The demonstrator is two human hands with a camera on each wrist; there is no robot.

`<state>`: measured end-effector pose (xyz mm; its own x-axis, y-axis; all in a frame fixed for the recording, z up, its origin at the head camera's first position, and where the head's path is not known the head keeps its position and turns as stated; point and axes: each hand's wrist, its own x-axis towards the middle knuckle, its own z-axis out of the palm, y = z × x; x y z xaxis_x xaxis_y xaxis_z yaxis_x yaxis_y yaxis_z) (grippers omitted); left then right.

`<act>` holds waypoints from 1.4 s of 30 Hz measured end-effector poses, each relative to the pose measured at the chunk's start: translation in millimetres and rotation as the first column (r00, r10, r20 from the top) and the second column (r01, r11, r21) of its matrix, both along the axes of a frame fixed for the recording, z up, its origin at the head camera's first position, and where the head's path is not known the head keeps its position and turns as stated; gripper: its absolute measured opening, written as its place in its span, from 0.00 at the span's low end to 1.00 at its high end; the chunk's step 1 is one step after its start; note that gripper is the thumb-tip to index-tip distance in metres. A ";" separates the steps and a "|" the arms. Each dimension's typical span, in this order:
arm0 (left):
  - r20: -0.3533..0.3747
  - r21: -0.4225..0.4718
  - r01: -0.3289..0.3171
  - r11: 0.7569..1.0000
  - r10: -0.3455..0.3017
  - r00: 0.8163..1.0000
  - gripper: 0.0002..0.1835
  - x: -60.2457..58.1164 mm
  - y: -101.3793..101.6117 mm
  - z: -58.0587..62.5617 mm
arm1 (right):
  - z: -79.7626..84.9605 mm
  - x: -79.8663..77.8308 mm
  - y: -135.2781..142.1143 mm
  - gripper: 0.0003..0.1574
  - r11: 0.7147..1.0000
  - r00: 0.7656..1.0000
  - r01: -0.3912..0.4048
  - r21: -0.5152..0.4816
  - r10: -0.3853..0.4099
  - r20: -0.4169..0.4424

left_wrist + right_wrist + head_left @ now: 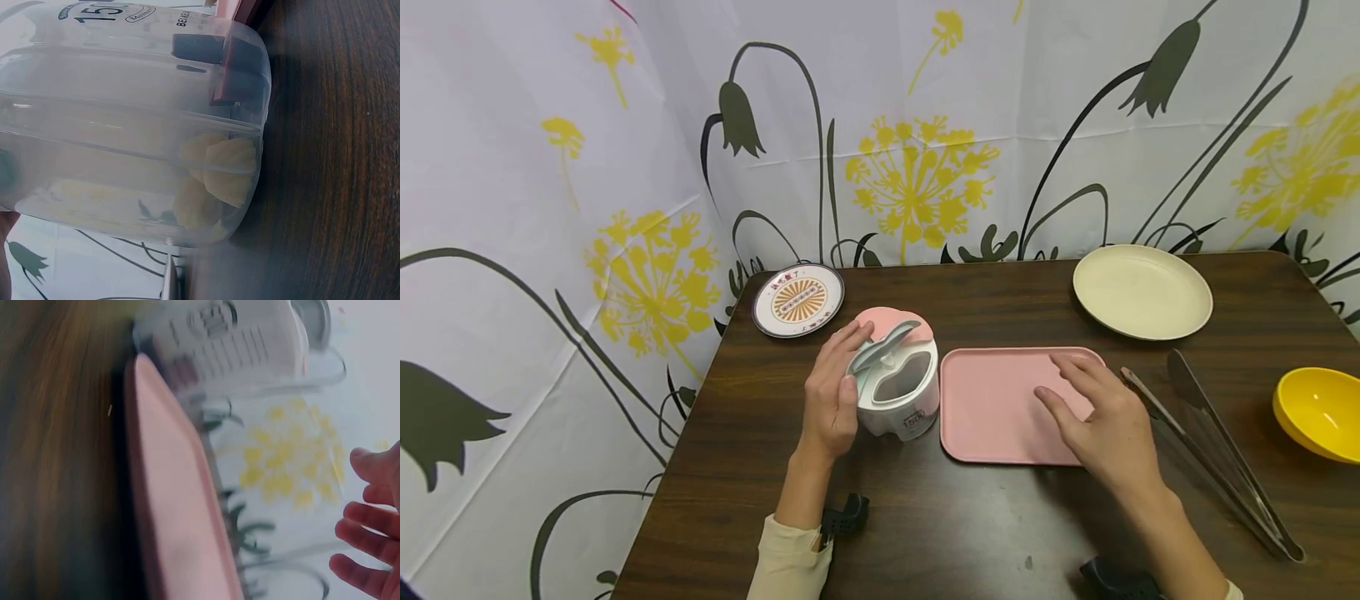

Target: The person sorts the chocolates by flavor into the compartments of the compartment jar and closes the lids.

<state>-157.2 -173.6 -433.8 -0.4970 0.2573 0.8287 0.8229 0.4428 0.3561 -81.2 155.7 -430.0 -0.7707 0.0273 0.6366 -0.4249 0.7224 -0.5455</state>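
A clear divided storage container (895, 417), printed with "150", stands upright left of centre. Its grey flap lid (887, 343) is tilted up over an uncovered compartment; a pink lid (898, 321) covers the back. My left hand (833, 396) rests along the container's left side, fingers mostly straight beside the raised flap. Through the wall in the left wrist view, pale ridged pieces (228, 169) lie at the bottom, with dark block shapes beside them. Over the pink tray (1000, 408), my right hand (1108, 421) hovers with spread, relaxed fingers, holding nothing.
Metal tongs (1225, 467) lie right of the tray. A yellow bowl (1318, 412) stands at the far right, a cream plate (1142, 292) at the back right. A patterned plate (798, 300) sits at the back left table edge, before a flowered curtain (917, 75).
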 end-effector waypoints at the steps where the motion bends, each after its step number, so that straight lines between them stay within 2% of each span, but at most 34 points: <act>1: -0.002 -0.001 0.000 1.000 0.000 1.000 0.29 -0.1 -0.1 0.1 | 3.1 -3.0 -6.2 0.31 0.999 0.999 -0.041 0.003 0.041 -0.003; 8: 0.004 -0.001 0.004 1.000 -0.004 1.000 0.28 0.0 -0.3 -0.1 | 24.9 -20.6 -44.0 0.33 0.967 0.968 -0.250 0.044 0.250 0.012; 13: 0.004 -0.001 0.001 1.000 -0.001 1.000 0.28 0.1 -0.3 0.4 | 33.8 -34.2 -65.3 0.33 0.925 0.925 -0.379 0.029 0.378 0.036; 19: 0.019 -0.002 -0.001 1.000 0.001 1.000 0.28 0.3 -0.2 0.3 | 32.9 -53.0 -85.3 0.33 0.874 0.874 -0.485 -0.039 0.486 0.017; 27: 0.037 -0.004 0.001 1.000 -0.001 0.999 0.29 0.8 -0.2 -0.4 | 32.8 -66.0 -101.6 0.35 0.832 0.833 -0.552 -0.053 0.553 -0.008; 36: 0.038 -0.003 0.014 1.000 -0.014 0.999 0.29 0.5 -0.6 -1.1 | 31.9 -69.4 -105.3 0.30 0.826 0.828 -0.560 -0.060 0.560 -0.017; 42: 0.050 -0.014 0.014 1.000 -0.013 0.999 0.31 0.2 -0.8 -2.2 | 28.2 -69.1 -102.6 0.29 0.830 0.834 -0.551 -0.089 0.551 -0.026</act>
